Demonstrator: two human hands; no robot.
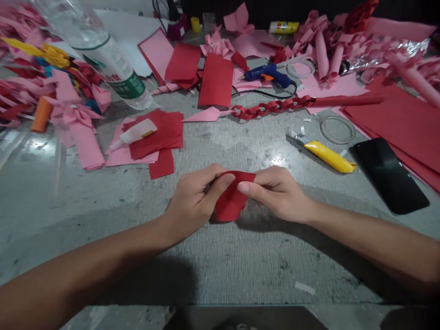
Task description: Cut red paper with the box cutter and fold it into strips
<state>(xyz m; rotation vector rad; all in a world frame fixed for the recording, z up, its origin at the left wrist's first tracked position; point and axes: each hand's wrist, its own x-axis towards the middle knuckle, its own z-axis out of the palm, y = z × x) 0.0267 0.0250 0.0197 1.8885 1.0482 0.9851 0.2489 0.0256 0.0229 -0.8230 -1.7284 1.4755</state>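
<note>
Grey table [220,270]; hands pinch red paper [231,198]; yellow cutter [329,156] near.

- a yellow plastic utility knife [329,156] beside a black flat phone [388,175]
- a blue glue gun [268,74]
- a red paper chain [275,108]
- a clear plastic bottle [103,55]

left hand [192,201], right hand [275,192], fingertips pinched together

Red piece [231,201]: matt paper. Table [240,256]: rough grey, mottled. Phone [388,174]: glossy black. Cutter [329,156]: yellow plastic. Bottle [103,55]: clear plastic.
</note>
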